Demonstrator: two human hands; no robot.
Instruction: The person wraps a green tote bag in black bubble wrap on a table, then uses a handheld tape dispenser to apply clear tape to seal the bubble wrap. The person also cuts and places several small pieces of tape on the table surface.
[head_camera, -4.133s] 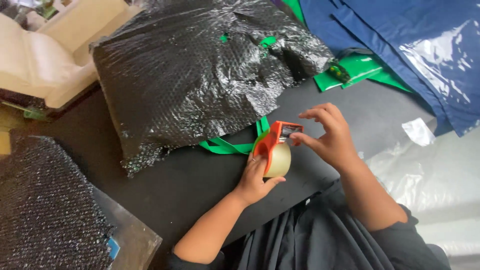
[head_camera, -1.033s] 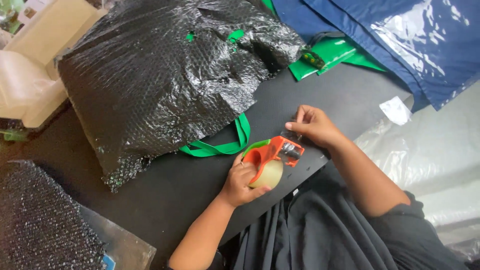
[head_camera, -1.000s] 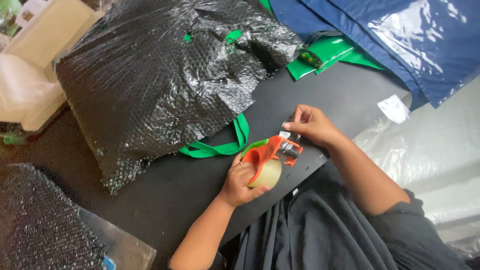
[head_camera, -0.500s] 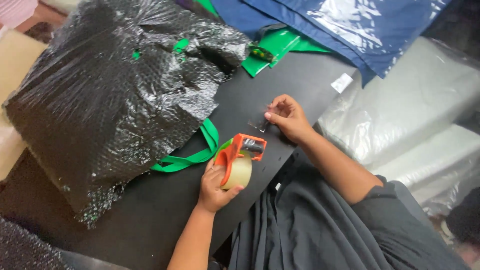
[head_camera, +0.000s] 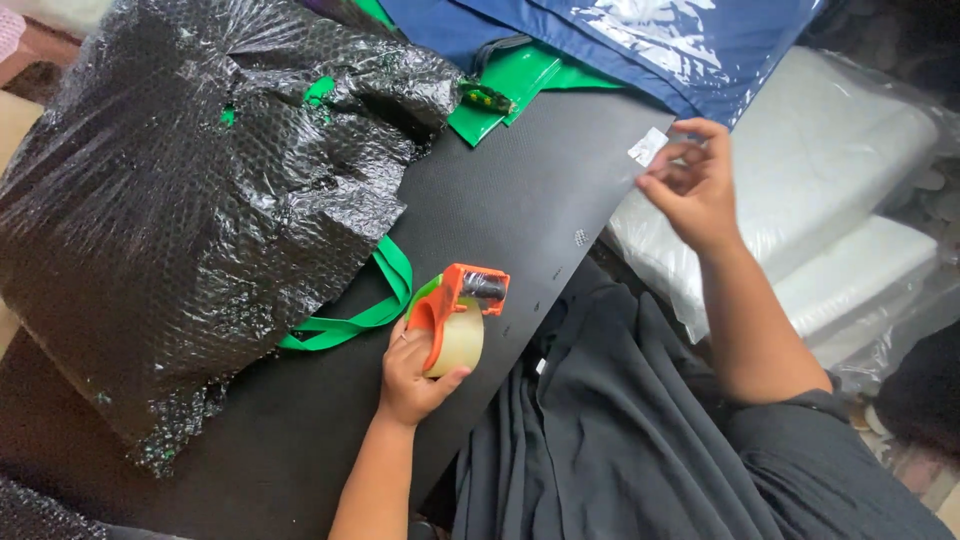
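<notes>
Fingers of the left hand grip the orange plastic tape dispenser on the near edge of the black table; right hand is raised at far right, fingers loosely curled beside a small clear tape piece

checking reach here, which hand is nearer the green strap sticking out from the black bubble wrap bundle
Left. The left hand, holding the tape dispenser, sits just beside the green strap. The right hand is raised far off past the table edge.

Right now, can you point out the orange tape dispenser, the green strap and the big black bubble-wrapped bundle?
orange tape dispenser (head_camera: 452, 300), head view, on its orange frame above the tape roll.
green strap (head_camera: 385, 300), head view, on the loop lying on the black table.
black bubble-wrapped bundle (head_camera: 190, 200), head view, on the middle of its wrapping.
</notes>
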